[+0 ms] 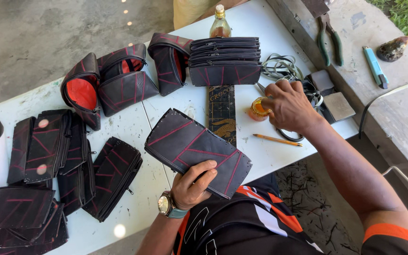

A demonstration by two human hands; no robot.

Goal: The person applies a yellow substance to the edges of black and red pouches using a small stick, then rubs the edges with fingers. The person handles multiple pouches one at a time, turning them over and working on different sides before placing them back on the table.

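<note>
Matt black leather panel (197, 149), red-stitched; scuffed white table (133, 127); glossy glass bottle (220, 23).

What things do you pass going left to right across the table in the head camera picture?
Flat black pouches with red stitching → open black pouch with red lining → black stitched panel in the left hand → small orange jar at the right hand → grey block

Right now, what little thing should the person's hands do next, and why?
Probably lift the right hand from the small orange-capped jar back toward the black stitched panel. The left hand holds that panel up at the white table's edge, and the right hand's fingertips are at the jar's top, as if picking something up to apply to the panel.
</note>
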